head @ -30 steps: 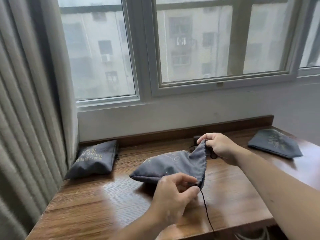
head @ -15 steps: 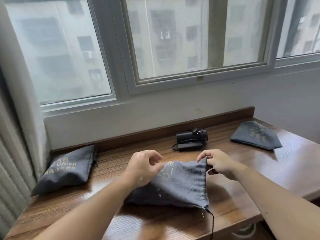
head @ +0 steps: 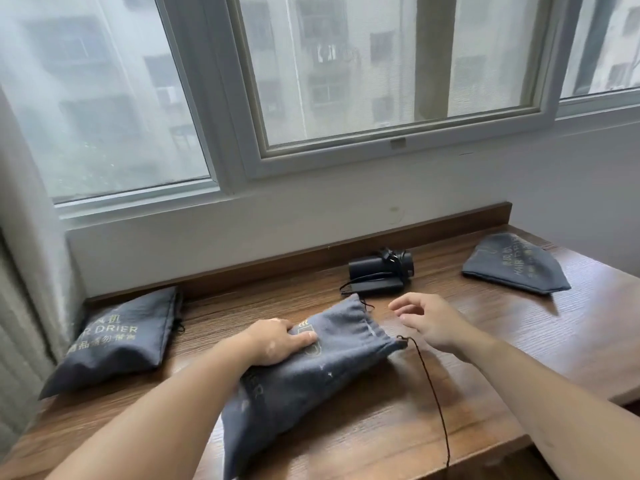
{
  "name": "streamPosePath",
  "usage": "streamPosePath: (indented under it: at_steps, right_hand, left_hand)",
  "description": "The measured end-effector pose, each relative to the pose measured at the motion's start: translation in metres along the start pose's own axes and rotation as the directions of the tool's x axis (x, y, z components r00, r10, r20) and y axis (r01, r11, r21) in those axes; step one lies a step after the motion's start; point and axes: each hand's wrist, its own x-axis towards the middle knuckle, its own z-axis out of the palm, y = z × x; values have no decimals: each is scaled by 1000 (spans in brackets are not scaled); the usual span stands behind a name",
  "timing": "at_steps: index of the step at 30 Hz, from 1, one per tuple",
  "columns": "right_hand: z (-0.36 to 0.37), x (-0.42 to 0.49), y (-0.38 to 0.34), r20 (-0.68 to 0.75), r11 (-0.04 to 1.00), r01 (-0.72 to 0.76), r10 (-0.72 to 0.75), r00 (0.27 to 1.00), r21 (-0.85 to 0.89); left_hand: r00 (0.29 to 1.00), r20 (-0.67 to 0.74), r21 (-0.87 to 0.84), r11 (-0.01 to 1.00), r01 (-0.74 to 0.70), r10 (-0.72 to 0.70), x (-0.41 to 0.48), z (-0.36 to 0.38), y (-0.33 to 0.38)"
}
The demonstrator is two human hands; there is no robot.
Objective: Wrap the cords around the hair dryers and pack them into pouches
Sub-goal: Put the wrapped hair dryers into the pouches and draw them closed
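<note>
A filled grey drawstring pouch (head: 311, 375) lies in the middle of the wooden table (head: 485, 368). My left hand (head: 277, 341) rests flat on top of it, fingers straight. My right hand (head: 429, 320) hovers just right of the pouch's mouth, fingers relaxed and holding nothing. The pouch's dark drawstring (head: 433, 393) trails toward the table's front edge. A black folded hair dryer (head: 381, 275) with its cord wrapped round it lies behind the pouch near the wall.
A second grey pouch (head: 117, 341) printed with "DRIER" lies at the far left by the curtain (head: 24, 271). A third, flatter pouch (head: 512, 265) lies at the back right. A wooden ledge and a window run behind the table.
My right hand has let go of the pouch's mouth and drawn away to the right. My left hand has come down flat onto the pouch. The pouch lies turned more diagonally.
</note>
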Motion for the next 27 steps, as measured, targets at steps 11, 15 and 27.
streamPosePath:
  at_steps: [11,15,27]
  right_hand:
    - [78,-7,-54,105,955,-214,196,975,205]
    - [103,8,-65,212,902,-319,265,941,290]
    - [141,55,-57,113,835,-386,373,921,393]
  left_hand:
    - [934,-61,-633,737,236,-351,-32,20,-74]
    - [915,-3,-878,440,191,-403,-13,22,-93]
    - [945,120,-933,290,212,-303,36,18,-75]
